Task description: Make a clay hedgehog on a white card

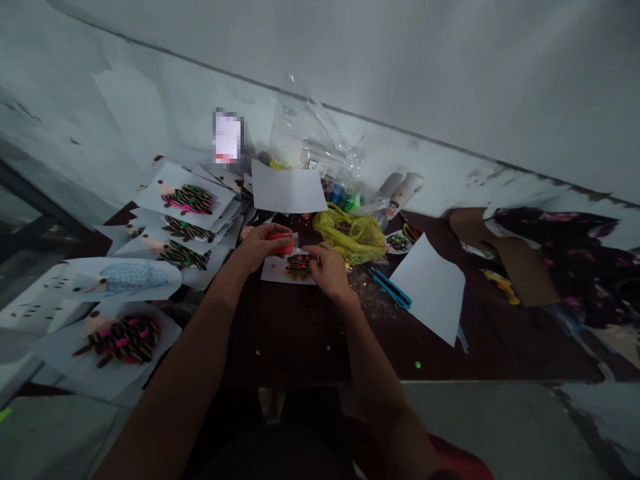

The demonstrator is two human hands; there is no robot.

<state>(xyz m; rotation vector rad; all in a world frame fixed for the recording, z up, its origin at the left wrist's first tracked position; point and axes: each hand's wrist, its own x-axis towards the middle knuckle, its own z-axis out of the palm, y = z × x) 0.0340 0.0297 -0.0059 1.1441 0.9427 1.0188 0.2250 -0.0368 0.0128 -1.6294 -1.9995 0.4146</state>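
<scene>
My left hand (260, 247) is closed around a small bright red piece (281, 243) with a clear, shiny end, perhaps a packet or tub. Close beside it, my right hand (331, 268) has its thumb and index finger near the clear end, fingers bent. Whether anything sits in that pinch is too small to tell. Beneath both hands lies a white card (274, 272) bearing a hedgehog figure (298, 265) with dark, striped spines and some red bits. My right fingers partly cover the figure.
Finished-looking hedgehog pictures (187, 199) are piled at left. A yellow plastic bag (350, 233), blue scissors or cutter (391, 288) and white paper (431, 288) lie right of my hands. Clear bags (320, 137) lean on the wall. A yellow tool (501, 287) lies farther right.
</scene>
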